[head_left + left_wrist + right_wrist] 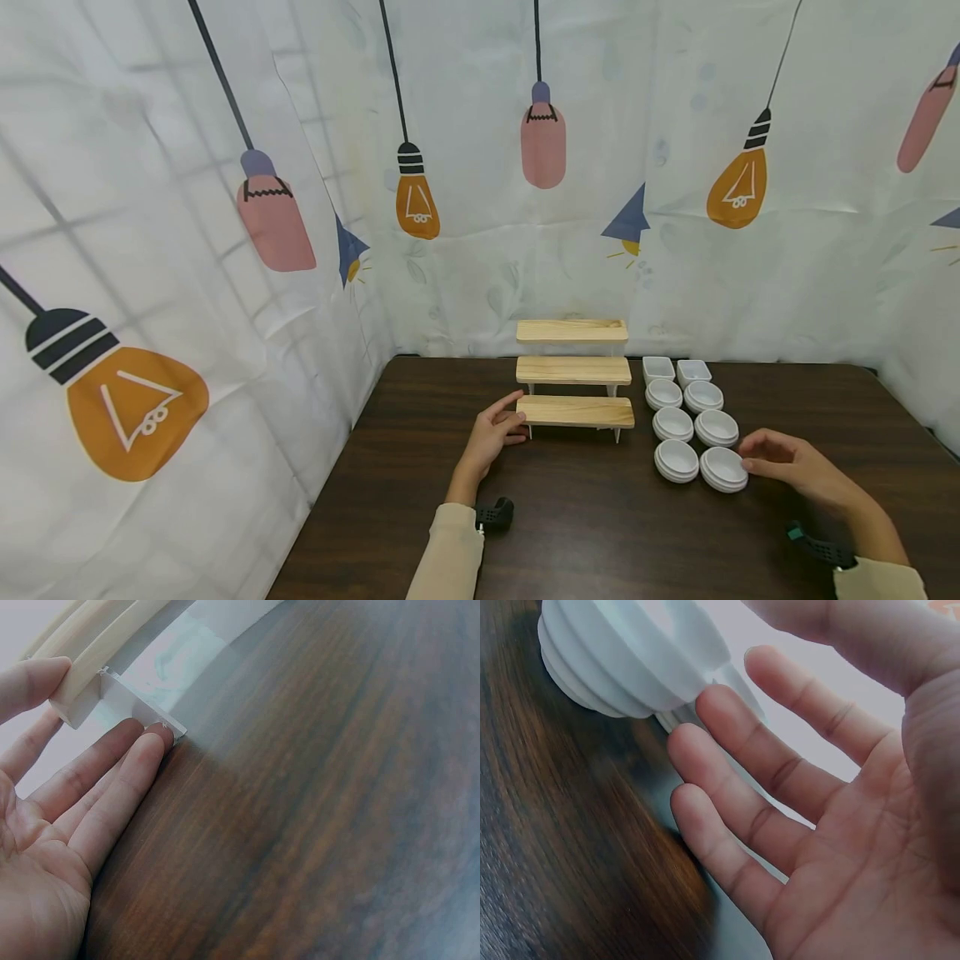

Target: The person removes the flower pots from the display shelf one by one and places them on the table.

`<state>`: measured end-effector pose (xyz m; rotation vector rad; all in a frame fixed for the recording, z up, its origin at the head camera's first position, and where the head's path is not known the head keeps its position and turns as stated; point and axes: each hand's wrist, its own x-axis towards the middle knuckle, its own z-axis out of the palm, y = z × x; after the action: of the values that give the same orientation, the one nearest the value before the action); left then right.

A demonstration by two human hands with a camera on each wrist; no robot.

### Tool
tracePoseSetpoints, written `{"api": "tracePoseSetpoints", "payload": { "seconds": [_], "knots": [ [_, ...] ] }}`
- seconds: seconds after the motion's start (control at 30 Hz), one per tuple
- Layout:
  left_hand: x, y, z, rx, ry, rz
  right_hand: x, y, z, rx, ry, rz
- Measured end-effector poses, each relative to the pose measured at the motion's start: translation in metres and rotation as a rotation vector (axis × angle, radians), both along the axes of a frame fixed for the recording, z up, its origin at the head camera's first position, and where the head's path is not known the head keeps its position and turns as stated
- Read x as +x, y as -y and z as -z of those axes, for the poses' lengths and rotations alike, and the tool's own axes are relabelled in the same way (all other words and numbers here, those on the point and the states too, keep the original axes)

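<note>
My left hand is at the left end of a three-step wooden display stand with clear supports. In the left wrist view its thumb touches the wooden board, and the other fingers, fairly straight, lie by the clear support. My right hand is beside the nearest right stack of white round bowls, thumb and fingers apart. In the right wrist view its loosely bent fingers are close to the stacked bowls; contact is hard to tell.
More stacks of white round bowls stand in two columns right of the stand, with white square dishes at the back. All are on a dark wooden table. A printed curtain hangs behind and at the sides.
</note>
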<state>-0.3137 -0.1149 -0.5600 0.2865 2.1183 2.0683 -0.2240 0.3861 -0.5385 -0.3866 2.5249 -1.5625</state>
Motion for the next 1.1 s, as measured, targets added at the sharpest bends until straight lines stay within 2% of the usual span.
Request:
{"api": "tracePoseSetpoints", "payload": {
  "seconds": [0.33, 0.57, 0.9, 1.1],
  "knots": [
    [0.000, -0.001, 0.000, 0.008, 0.010, 0.000, -0.002, 0.002, 0.003, -0.010, 0.013, 0.004],
    [-0.001, 0.000, 0.003, 0.009, -0.002, 0.001, -0.004, 0.004, 0.004, -0.011, -0.013, -0.004],
    [-0.004, 0.002, 0.006, -0.004, -0.001, 0.006, -0.005, 0.009, 0.005, 0.024, 0.039, 0.054],
    [-0.002, 0.005, 0.010, 0.000, 0.001, 0.001, -0.005, 0.011, 0.009, 0.008, 0.026, 0.053]
  ]
}}
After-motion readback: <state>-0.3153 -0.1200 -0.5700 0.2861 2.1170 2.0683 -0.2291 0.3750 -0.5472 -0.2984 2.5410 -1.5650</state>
